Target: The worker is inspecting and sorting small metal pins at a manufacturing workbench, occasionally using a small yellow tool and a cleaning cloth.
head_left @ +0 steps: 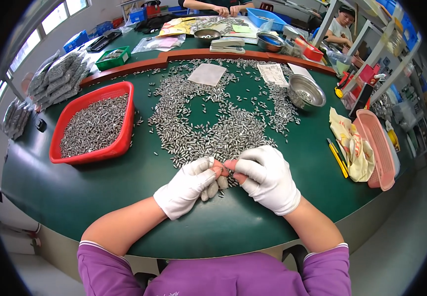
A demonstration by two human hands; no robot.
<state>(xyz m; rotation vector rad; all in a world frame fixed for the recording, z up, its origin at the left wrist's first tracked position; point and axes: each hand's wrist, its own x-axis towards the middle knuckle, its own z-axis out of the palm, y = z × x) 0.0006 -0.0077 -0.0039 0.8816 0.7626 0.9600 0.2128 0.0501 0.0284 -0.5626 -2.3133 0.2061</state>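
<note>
Head camera view: nearest are two purple sleeves (107,270), and beyond them both gloved hands meet over the green table (70,197). Left hand (188,184) and right hand (269,180) wear white gloves that leave some fingertips bare, and those tips are drawn together, almost touching, in a closed pinch. Whether a piece is gripped between them I cannot tell; the gap is too small and shaded. Just beyond, and partly beneath the hands, lies a loose spread of small spindle-shaped metal pieces (240,130), silver with dark stripes. The step in hand looks like fine fingertip handling of these pieces; the next move seems to call for a light, precise pinch and a close look, with the neighbouring pieces left undisturbed. To the left, a red plastic basket (127,127) holds many more of them; to the right lie a crumpled patterned cloth (360,154) and a pink plastic tray (374,148). Farther off, a steel bowl (318,95) stands by the spread, and a blank white sheet (207,74) rests on it. Past a reddish-brown wooden strip (139,67), a co-worker's hands (222,11) work across the table.
</note>
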